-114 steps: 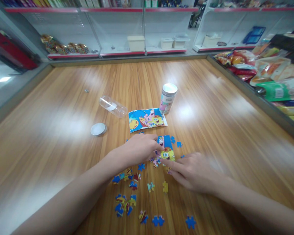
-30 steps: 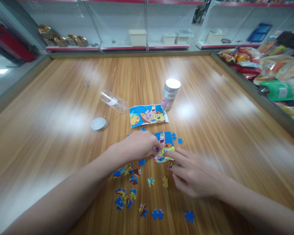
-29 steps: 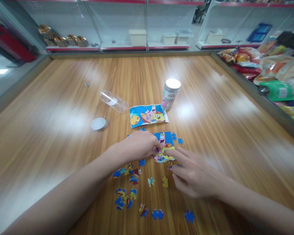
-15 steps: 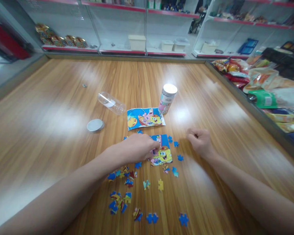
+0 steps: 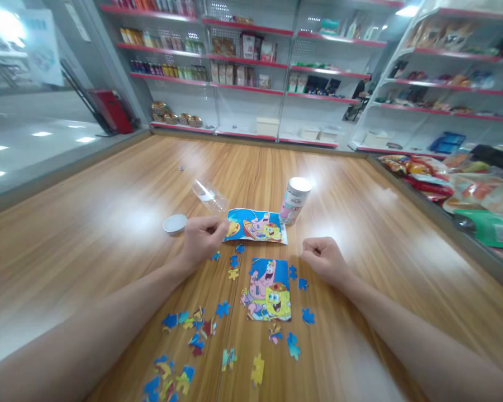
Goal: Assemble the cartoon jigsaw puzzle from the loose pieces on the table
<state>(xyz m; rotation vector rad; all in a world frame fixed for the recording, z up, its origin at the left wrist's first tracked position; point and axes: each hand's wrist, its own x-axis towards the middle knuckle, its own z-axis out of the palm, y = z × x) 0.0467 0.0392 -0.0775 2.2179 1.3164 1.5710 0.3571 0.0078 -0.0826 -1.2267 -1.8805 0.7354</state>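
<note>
My left hand (image 5: 205,239) is curled closed, with no piece showing in it. Its thumb overlaps the left edge of a printed cartoon picture sheet (image 5: 257,226) in view, and whether they touch I cannot tell. A partly joined jigsaw puzzle (image 5: 269,290) of a pink and a yellow cartoon figure lies nearer to me. To its upper right, my right hand (image 5: 324,258) rests as a fist with nothing visible inside. Loose puzzle pieces (image 5: 223,309) surround the joined part, with a small pile (image 5: 165,379) at the lower left. A yellow piece (image 5: 257,369) lies below the puzzle.
Behind the sheet stands a printed cylindrical can (image 5: 295,201). A clear plastic bottle (image 5: 209,196) lies on its side, near a round silver lid (image 5: 175,224). Packaged snacks (image 5: 482,195) line the right side. Stocked shelves (image 5: 243,61) stand beyond the table's raised edge (image 5: 243,140).
My left hand has come off the joined puzzle and moved left and away from me, uncovering it. My right hand stays a fist. The head view has tilted up, showing more shelves.
</note>
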